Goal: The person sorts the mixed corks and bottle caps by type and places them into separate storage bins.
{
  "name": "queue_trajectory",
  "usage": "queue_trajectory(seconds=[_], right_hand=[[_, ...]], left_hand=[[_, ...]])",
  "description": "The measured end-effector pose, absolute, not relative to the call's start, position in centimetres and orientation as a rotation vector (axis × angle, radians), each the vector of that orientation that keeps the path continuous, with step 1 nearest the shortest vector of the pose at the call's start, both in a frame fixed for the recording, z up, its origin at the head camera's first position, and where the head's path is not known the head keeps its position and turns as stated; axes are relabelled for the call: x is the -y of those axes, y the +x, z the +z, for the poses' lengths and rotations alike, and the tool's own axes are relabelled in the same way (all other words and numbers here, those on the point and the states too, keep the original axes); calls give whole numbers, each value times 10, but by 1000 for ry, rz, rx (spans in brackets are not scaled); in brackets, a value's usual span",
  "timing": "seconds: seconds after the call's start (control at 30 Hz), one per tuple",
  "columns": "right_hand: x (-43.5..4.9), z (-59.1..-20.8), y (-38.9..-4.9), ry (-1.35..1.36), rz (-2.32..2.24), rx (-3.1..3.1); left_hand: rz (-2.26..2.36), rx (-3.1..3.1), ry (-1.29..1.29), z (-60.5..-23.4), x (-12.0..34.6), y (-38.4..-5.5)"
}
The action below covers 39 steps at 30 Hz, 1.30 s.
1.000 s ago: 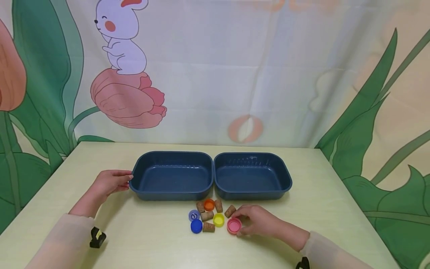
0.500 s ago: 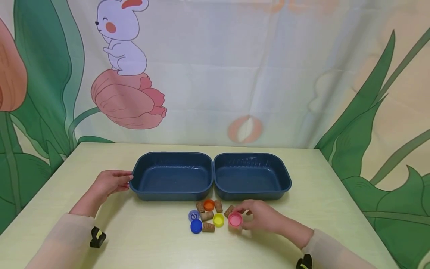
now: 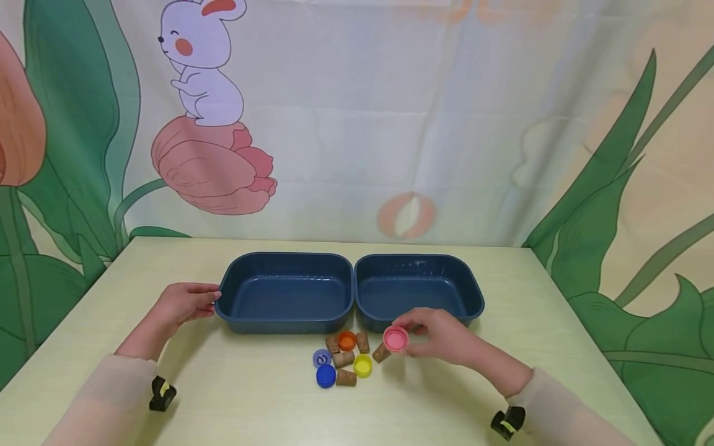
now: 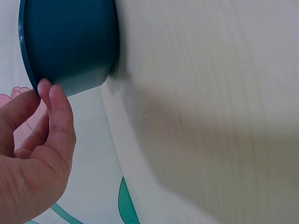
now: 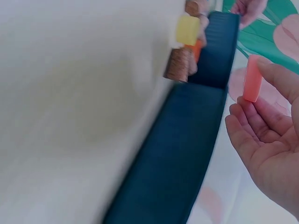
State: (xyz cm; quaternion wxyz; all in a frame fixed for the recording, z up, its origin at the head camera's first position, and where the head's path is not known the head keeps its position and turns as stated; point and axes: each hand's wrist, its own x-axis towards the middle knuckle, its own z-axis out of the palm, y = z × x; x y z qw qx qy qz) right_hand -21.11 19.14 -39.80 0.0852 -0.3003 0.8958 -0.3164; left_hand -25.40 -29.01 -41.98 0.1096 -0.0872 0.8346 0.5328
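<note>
In the head view my right hand (image 3: 443, 337) pinches a pink bottle cap (image 3: 395, 339) between thumb and fingers, raised off the table near the front of the right dark blue tray (image 3: 473, 313). The right wrist view shows the pink cap (image 5: 252, 79) edge-on, held at the fingertips. My left hand (image 3: 186, 305) grips the rim at the left end of the left dark blue tray (image 3: 284, 326). Close up, the left wrist view has thumb and fingers at that tray's edge (image 4: 70, 46). Just below the pink cap lies a cork (image 3: 382, 352).
In front of the trays lie an orange cap (image 3: 347, 340), a yellow cap (image 3: 362, 365), a dark blue cap (image 3: 326, 375), a pale blue cap (image 3: 321, 357) and several corks (image 3: 346, 378). A printed curtain (image 3: 334, 124) hangs behind the table (image 3: 251, 396).
The right hand has lifted the pink cap from the table and moved it up and forward, toward the right tray. The left hand stays at the left tray's rim.
</note>
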Motion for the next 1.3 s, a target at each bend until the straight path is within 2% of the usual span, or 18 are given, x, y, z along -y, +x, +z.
queue_trajectory(seconds=[1.3], right_hand=[[-198,-364,-246,-788,-964,-2691]], left_hand=[[1583,-2394,-223,-419,293,-257]])
